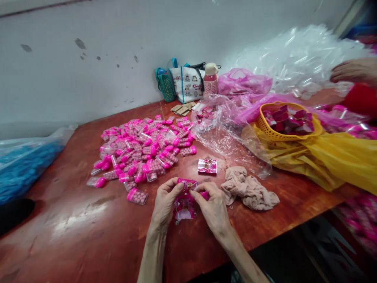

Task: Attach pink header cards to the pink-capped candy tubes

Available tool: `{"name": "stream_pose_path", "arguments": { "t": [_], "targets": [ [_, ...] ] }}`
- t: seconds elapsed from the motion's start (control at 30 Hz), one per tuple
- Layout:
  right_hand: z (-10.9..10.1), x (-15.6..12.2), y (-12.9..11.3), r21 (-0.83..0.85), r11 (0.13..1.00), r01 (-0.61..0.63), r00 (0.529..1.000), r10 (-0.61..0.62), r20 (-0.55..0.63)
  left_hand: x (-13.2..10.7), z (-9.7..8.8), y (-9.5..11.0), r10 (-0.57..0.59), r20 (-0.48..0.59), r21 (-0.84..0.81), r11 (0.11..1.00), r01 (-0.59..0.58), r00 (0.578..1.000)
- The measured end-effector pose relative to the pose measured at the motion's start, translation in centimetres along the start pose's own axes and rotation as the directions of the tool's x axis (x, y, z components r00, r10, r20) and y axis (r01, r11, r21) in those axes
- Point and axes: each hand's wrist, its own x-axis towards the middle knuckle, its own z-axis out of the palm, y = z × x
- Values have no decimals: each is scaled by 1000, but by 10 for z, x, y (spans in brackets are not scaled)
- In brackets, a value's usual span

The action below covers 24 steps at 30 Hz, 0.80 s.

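Observation:
Over the near part of the table, my left hand [165, 200] and my right hand [214, 206] pinch a pink printed wrapper [185, 207] between thumbs and fingers. Its lower half hangs below the fingertips; part of the upper half is hidden by them. Just beyond lies a small stack of pink printed wrappers [207, 166]. A crumpled beige cloth [250, 190] rests to the right of my right hand. Left of my hands is a big heap of small clear bottles [138, 151] with pink caps and pink balls inside. One such bottle [137, 196] lies nearest my left hand.
A yellow basket [290, 135] of dark pink pieces stands right on yellow plastic [338, 157]. Clear film [224, 137] lies beside it. A bag [187, 84] and flasks stand against the wall. Another person's hand [353, 70] is far right. Blue goods [26, 165] fill plastic at left.

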Motion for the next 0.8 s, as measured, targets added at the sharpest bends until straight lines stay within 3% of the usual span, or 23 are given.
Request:
{"name": "stream_pose_path", "arguments": {
  "t": [0.2, 0.33, 0.5, 0.63, 0.8],
  "targets": [
    [10, -13, -2, 243, 967, -77, 994, 93, -53, -19, 13, 0, 32, -136, -158, 986, -54, 990],
    [18, -22, -7, 334, 941, -50, 988, 95, -119, -30, 20, -5, 12, -312, -284, 953, -106, 950],
    [12, -21, -5, 376, 926, -41, 981, 108, -159, -33, 16, -6, -32, -429, -354, 926, -135, 903],
    [1, -13, -1, 292, 956, 43, 991, -5, -130, -34, 8, -4, -38, -468, -355, 923, -148, 883],
    [-1, -12, -3, 11, 966, 259, 965, -259, 33, -39, 6, -7, -51, -397, -326, 941, -89, 916]
  ]
}}
